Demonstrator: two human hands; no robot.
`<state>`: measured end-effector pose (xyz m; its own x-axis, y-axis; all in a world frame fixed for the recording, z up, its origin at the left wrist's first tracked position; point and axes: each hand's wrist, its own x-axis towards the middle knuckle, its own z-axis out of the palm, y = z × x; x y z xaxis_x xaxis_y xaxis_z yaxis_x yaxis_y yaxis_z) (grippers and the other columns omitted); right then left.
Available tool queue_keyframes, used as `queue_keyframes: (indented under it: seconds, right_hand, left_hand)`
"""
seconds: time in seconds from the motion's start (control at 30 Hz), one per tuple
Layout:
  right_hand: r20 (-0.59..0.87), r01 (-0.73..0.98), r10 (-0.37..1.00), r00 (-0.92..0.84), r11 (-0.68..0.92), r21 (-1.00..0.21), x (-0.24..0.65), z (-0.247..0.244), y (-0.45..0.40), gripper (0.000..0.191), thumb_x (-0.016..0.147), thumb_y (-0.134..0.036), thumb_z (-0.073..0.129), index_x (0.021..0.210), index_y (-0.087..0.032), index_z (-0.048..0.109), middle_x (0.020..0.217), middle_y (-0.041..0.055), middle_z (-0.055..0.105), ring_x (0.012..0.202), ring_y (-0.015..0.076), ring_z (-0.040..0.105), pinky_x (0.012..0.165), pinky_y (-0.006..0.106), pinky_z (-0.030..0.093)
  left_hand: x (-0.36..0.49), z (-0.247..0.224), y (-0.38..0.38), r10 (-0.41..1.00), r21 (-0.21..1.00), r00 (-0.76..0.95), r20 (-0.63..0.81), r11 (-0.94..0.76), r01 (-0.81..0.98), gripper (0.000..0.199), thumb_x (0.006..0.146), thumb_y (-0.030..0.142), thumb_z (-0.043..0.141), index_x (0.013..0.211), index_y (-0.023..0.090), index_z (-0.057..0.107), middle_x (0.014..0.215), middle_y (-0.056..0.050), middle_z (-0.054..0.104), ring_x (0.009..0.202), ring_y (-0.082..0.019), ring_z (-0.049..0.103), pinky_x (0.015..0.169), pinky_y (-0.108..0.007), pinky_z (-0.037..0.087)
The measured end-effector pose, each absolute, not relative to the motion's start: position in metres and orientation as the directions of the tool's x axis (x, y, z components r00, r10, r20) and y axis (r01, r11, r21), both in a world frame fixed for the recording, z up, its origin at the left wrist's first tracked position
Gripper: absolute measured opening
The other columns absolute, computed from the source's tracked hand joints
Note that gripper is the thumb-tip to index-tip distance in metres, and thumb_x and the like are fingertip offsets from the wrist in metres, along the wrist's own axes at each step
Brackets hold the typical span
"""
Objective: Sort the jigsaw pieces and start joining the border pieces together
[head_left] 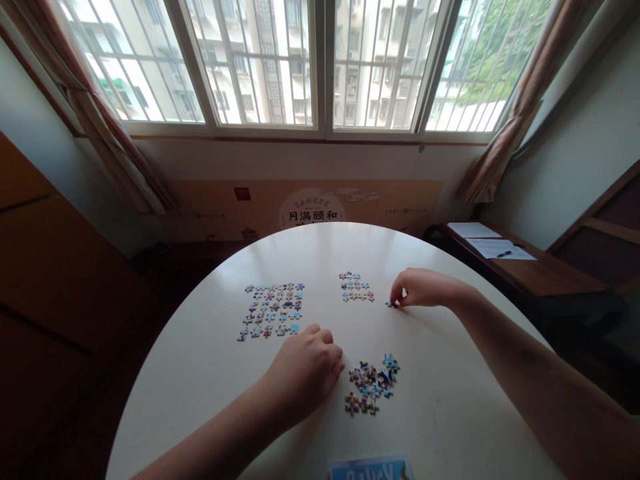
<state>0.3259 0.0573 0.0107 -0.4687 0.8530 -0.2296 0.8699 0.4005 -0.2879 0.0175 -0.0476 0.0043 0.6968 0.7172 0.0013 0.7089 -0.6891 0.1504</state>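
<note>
My right hand (417, 288) pinches a small jigsaw puzzle piece (390, 305) at the tabletop, right of a small group of laid-out pieces (357, 287). My left hand (313, 363) rests low over the table with its fingers curled; whatever they may hold is hidden. Just right of it lies a loose heap of puzzle pieces (370, 380), several overlapping. Behind and left of my left hand, a larger set of pieces (275, 307) is spread in rows, mostly not joined.
All of this is on a round white table (200, 373). A blue box or card (371, 469) shows at the near edge. At the right, papers (500, 249) and a pen (504, 254) lie on a dark wooden bench (540, 277). Barred windows (320, 67) stand beyond.
</note>
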Motion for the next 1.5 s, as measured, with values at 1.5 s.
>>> queue_keyframes:
  seconds: [1.5]
  right_hand:
    - [0.375,0.914,0.894,-0.246,0.342,-0.216,0.299,-0.071,0.086,0.041,0.092,-0.017,0.048,0.123,-0.021,0.073,0.152,0.011,0.049,0.142,0.0317,0.041,0.116,0.05,0.036]
  left_hand:
    - [0.018,0.002,-0.05,0.728,0.248,0.684,0.035,-0.67,0.7,0.027,0.091,0.024,0.059,0.116,0.021,0.069,0.101,-0.009,0.071,0.095,-0.026,0.062,0.083,-0.042,0.055]
